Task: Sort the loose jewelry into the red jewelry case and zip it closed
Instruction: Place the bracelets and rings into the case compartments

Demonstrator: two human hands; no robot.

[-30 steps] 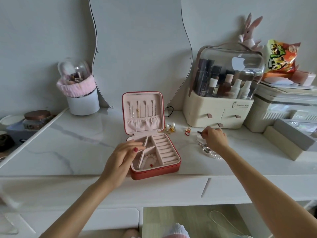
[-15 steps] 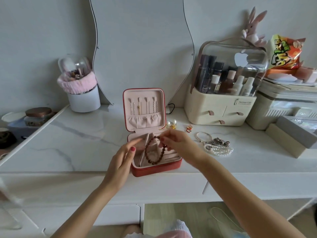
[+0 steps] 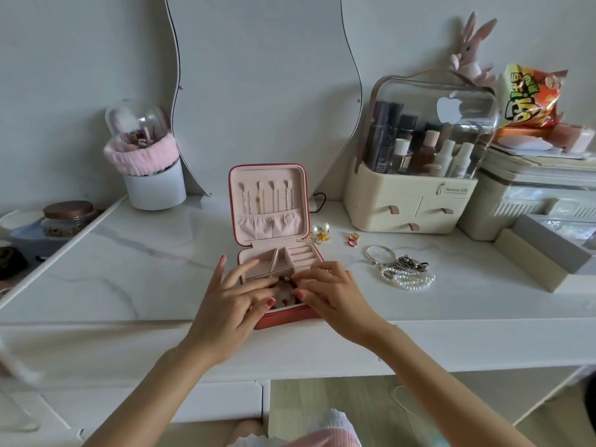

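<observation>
The red jewelry case [image 3: 283, 318] lies open on the white marble vanity, its pink lid [image 3: 267, 201] standing upright with several chains hung inside. Both hands are over the case's front left compartment. My right hand [image 3: 333, 293] pinches a dark brown bead bracelet [image 3: 286, 281] down in that compartment. My left hand [image 3: 230, 296] touches the bracelet with spread, fairly straight fingers. Most of the bracelet is hidden by the fingers. Loose on the vanity to the right lie pearl earrings [image 3: 319, 233], small rings [image 3: 353, 238], a silver bangle [image 3: 380, 253], a silver chain [image 3: 409, 262] and a pearl bracelet [image 3: 408, 281].
A cream cosmetics organiser [image 3: 409, 204] with a clear dome stands behind the loose jewelry. Grey and cream boxes [image 3: 545, 250] sit at the far right. A white brush holder [image 3: 154, 185] is at the back left, and a wavy mirror [image 3: 264, 75] leans behind the case.
My right hand picked the bead bracelet up from the pile at the right, carried it over the case and lowered it into the front compartment. My left hand moved in to meet it.
</observation>
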